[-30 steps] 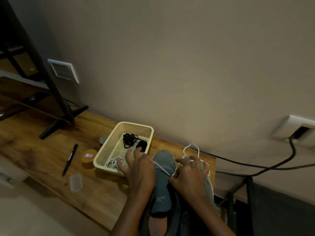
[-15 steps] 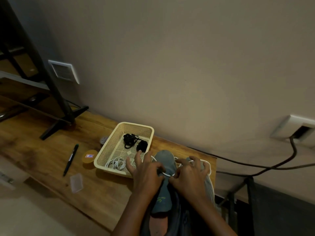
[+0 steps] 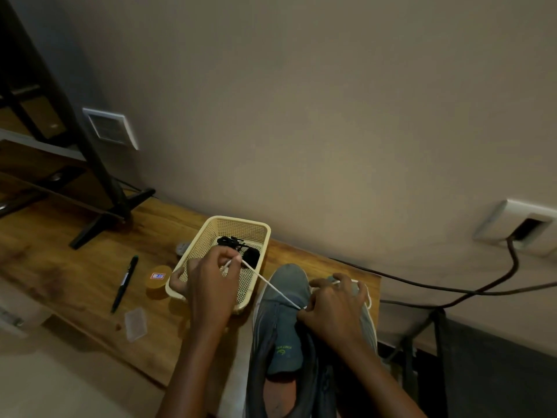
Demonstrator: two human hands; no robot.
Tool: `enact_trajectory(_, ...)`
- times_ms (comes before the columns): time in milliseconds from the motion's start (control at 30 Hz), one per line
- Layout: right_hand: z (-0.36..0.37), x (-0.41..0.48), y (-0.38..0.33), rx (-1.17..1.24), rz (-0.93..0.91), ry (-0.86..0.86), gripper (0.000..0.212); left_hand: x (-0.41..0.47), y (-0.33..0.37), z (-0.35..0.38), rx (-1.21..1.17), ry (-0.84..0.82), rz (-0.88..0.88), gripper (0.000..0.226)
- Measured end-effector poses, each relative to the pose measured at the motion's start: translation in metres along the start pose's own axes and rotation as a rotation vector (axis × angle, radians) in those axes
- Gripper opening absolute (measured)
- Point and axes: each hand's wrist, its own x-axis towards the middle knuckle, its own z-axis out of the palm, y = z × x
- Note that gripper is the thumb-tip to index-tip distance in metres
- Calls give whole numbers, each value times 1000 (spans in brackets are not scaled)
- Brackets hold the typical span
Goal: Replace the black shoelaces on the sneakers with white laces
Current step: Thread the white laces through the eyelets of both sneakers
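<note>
A grey sneaker (image 3: 283, 324) lies at the lower middle, toe toward the wall. My left hand (image 3: 208, 285) pinches one end of a white lace (image 3: 271, 286) and holds it taut over the cream basket (image 3: 238, 226). My right hand (image 3: 331, 312) rests on the right side of the sneaker and pinches the lace where it meets the shoe. A loop of the same lace curls round the far side of that hand. Black laces (image 3: 232, 242) lie in the basket's far end.
On the wooden table (image 3: 60, 267) lie a black pen (image 3: 125, 283), a small round yellow tin (image 3: 158, 280) and a clear plastic case (image 3: 136, 323). A black stand (image 3: 99, 188) rises at the left. A dark cable (image 3: 452, 289) runs from a wall socket (image 3: 518, 229) on the right.
My left hand has drawn away from the sneaker, up and to the left over the basket, pulling the white lace taut. My right hand stays on the shoe.
</note>
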Motion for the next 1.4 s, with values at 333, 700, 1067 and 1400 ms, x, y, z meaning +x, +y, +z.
enact_trajectory(333, -66, 9, -18, 826, -271, -4, 16, -16, 43, -22, -707, -479, 99, 15)
enact_trajectory(700, -37, 27, 60, 800, 245, 182, 29, 5, 21, -25, -1099, -19, -304, 9)
enact_trajectory(1067, -26, 27, 68, 515, 323, 48, 38, -4, 25, -6, -788, -145, -179, 21)
enact_trajectory(1400, -15, 9, -21, 665, -247, 252, 8, -17, 22, 16, -355, -568, -29, 28)
